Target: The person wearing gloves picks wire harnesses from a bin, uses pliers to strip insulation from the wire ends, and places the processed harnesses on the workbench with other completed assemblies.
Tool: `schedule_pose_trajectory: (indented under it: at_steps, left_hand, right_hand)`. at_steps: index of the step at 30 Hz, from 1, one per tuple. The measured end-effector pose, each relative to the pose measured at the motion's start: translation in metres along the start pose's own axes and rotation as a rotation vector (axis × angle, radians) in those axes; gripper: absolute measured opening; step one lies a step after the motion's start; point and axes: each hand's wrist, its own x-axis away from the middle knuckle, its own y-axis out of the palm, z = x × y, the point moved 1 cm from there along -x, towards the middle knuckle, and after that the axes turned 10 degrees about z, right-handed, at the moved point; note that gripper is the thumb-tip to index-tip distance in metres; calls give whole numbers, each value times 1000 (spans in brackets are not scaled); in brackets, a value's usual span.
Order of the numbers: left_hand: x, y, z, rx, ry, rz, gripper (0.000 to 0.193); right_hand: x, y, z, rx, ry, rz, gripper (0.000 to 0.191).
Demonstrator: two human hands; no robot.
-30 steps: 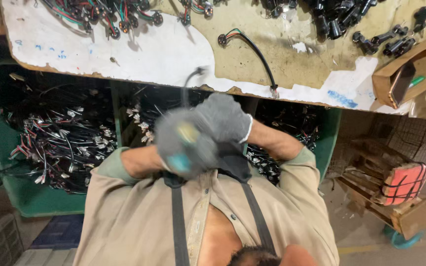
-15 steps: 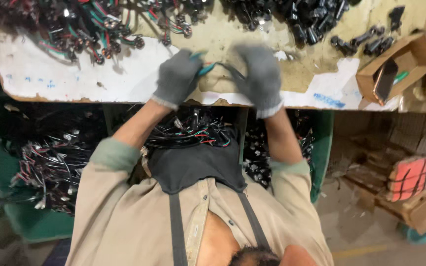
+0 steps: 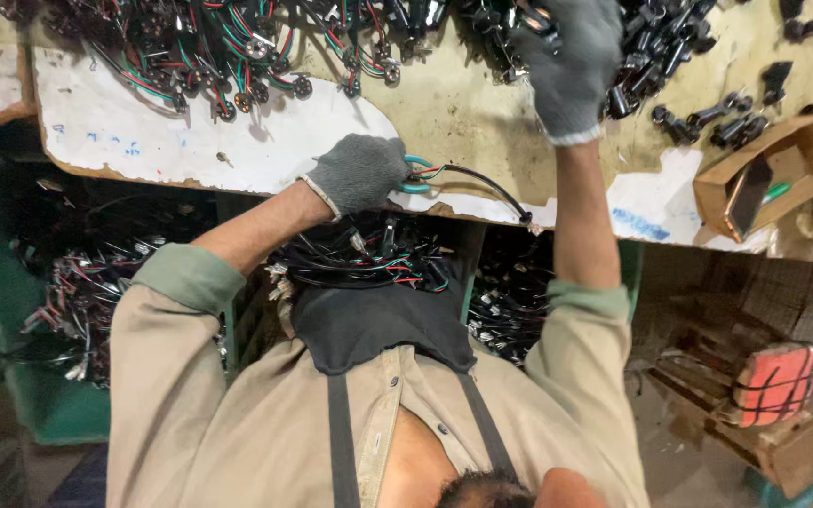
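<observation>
Two gloved hands are at work: the left hand (image 3: 359, 172) grips a teal-handled tool (image 3: 416, 175) closed around a black cable (image 3: 482, 183) at the bench edge (image 3: 237, 179), while at one o'clock the right hand (image 3: 566, 61) closes on a connector in the black pile (image 3: 651, 47). Judged from the heap of wired harnesses (image 3: 218, 52) at eleven o'clock and the full bins (image 3: 68, 282) below, much is finished and much remains. Half a second earlier both hands met at the cable; the right has since reached away.
</observation>
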Motion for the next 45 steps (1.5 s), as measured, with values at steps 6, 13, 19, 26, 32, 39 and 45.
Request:
schedule_pose_trajectory:
  at_steps: [6, 13, 19, 26, 32, 39, 45]
  left_hand:
    - [6, -1, 2, 248, -139, 328, 17]
    - [7, 8, 22, 81, -266, 483, 22]
    - [7, -1, 51, 135, -86, 489, 11]
    - [62, 1, 65, 166, -217, 275, 18]
    - [41, 1, 31, -279, -63, 525, 16]
    - [52, 12, -1, -2, -285, 443, 18]
    - [54, 6, -4, 126, -462, 428, 17]
  right_hand:
    - [63, -66, -34, -817, 739, 359, 9]
    - [172, -66, -133, -580, 1011, -51, 10]
    - [183, -31, -152, -958, 1671, 29, 25]
    - [114, -15, -158, -1128, 1371, 125, 32]
    - [61, 59, -118, -557, 1085, 124, 28]
    - [149, 13, -110, -728, 1277, 119, 19]
    - [157, -39, -149, -419, 1163, -129, 22]
